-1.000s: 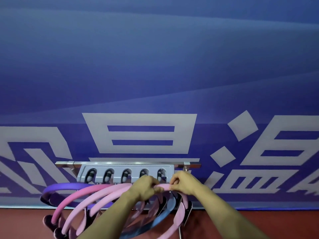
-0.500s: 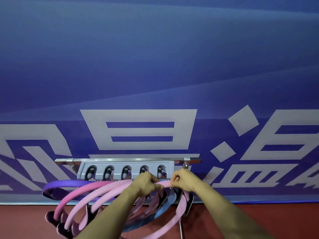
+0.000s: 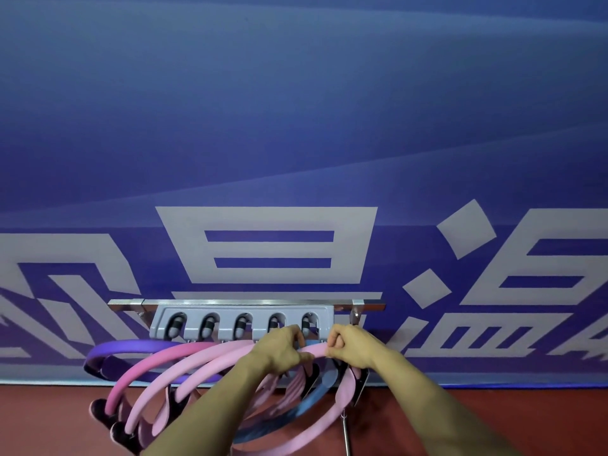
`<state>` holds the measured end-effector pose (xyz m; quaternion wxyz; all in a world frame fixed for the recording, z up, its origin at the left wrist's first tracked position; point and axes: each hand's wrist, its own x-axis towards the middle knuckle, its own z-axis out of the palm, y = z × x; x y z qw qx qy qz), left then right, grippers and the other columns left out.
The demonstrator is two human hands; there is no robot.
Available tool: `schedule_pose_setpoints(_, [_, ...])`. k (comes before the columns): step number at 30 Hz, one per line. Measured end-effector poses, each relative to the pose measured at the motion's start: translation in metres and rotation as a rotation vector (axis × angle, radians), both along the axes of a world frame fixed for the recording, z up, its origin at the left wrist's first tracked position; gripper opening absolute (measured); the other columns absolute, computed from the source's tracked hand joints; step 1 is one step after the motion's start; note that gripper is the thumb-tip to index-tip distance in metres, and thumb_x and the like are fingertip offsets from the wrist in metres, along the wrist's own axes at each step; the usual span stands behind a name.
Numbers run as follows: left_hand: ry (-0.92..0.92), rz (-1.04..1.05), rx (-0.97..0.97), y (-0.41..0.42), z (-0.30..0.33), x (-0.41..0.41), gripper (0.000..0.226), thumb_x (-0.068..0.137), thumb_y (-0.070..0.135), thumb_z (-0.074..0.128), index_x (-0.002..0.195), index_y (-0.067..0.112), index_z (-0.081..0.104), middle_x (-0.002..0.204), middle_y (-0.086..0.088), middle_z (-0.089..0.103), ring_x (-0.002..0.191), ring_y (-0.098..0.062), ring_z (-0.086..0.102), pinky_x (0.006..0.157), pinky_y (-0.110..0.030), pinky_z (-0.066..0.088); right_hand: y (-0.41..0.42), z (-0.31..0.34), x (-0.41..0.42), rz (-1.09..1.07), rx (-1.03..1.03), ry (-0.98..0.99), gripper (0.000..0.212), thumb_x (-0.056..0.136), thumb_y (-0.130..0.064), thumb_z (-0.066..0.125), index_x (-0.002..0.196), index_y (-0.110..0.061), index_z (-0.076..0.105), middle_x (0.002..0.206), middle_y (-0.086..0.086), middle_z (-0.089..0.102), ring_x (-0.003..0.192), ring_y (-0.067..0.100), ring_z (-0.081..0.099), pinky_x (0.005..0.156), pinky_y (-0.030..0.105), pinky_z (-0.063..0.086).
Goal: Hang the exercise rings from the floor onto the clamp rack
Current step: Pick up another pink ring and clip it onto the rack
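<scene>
Low in the centre of the frame, both hands are working at the grey plastic clamp rack (image 3: pixel 241 320), a wall-mounted bar with 5 black roller clamps fixed under a silver metal rail (image 3: pixel 246 303). The left hand (image 3: pixel 279 352) and the right hand (image 3: pixel 350 348) are both gripping the top arc of a pale pink padded exercise ring (image 3: pixel 317 349), fingers curled round the tube, one hand on each side of the 5th clamp at the rack's right end. The ring's top is sitting just below that clamp, and I cannot tell whether it is seated in it yet.

To the lower left of the hands, more rings are fanning out beneath the rack: a purple padded ring (image 3: pixel 131 347) furthest left, a deeper pink ring (image 3: pixel 158 360), 2 more pale pink rings, and part of a blue ring (image 3: pixel 316 396) lower down behind the forearms. They appear to be hanging already, though their contact with the clamps is hidden.

This looks like the last hanging step, since only the right-end clamp is showing no ring under it. The next move is calling for a firm push of the tube up and back between the roller and the housing, then a gentle release to test that it holds. The red floor (image 3: pixel 493 413) at the lower right is showing no rings.
</scene>
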<state>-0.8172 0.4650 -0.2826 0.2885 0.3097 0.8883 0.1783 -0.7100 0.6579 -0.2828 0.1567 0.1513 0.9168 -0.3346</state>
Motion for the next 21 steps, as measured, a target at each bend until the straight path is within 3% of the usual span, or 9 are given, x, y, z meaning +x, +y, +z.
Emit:
schedule_pose_setpoints(6, [0.037, -0.021, -0.025, -0.001, 0.003, 0.003, 0.032, 0.086, 0.052, 0.071, 0.1, 0.029, 0.054, 0.092, 0.002, 0.065, 0.089, -0.024, 0.067, 0.072, -0.032, 0.046, 0.0, 0.003, 0.003, 0.006, -0.036, 0.001, 0.015, 0.09, -0.038, 0.073, 0.094, -0.029, 0.061, 0.081, -0.006, 0.076, 0.073, 0.006, 0.068, 0.08, 0.035, 0.057])
schedule_pose_setpoints(10, [-0.006, 0.03, 0.042, -0.005, 0.005, 0.003, 0.033, 0.087, 0.055, 0.069, 0.1, 0.026, 0.062, 0.09, 0.003, 0.068, 0.077, -0.016, 0.063, 0.068, -0.029, 0.044, 0.001, 0.004, 0.004, 0.012, -0.036, -0.005, 0.015, 0.088, -0.038, 0.074, 0.092, -0.031, 0.061, 0.082, -0.006, 0.076, 0.081, 0.011, 0.072, 0.079, 0.034, 0.058])
schedule_pose_setpoints(14, [0.013, 0.093, 0.108, -0.016, 0.013, -0.003, 0.023, 0.092, 0.047, 0.063, 0.098, 0.026, 0.066, 0.093, 0.003, 0.073, 0.09, -0.02, 0.068, 0.081, -0.031, 0.052, 0.002, 0.006, -0.001, 0.023, 0.009, 0.0, 0.015, 0.081, -0.04, 0.074, 0.086, -0.032, 0.062, 0.082, -0.014, 0.066, 0.079, 0.008, 0.066, 0.073, 0.029, 0.055])
schedule_pose_setpoints(17, [0.04, 0.142, 0.144, -0.029, 0.021, -0.012, 0.019, 0.095, 0.044, 0.062, 0.086, 0.028, 0.061, 0.086, 0.004, 0.07, 0.082, -0.018, 0.064, 0.081, -0.032, 0.05, 0.002, 0.008, -0.006, 0.028, 0.03, -0.021, 0.016, 0.077, -0.04, 0.071, 0.085, -0.028, 0.064, 0.082, -0.014, 0.067, 0.081, 0.009, 0.067, 0.077, 0.033, 0.057])
schedule_pose_setpoints(21, [0.101, 0.219, 0.184, -0.056, 0.026, -0.025, 0.017, 0.096, 0.038, 0.06, 0.09, 0.023, 0.065, 0.089, 0.003, 0.075, 0.086, -0.021, 0.066, 0.08, -0.034, 0.051, -0.006, 0.013, -0.014, 0.003, 0.137, -0.016, 0.019, 0.09, -0.04, 0.056, 0.081, -0.025, 0.062, 0.086, -0.007, 0.069, 0.086, 0.018, 0.066, 0.072, 0.032, 0.05])
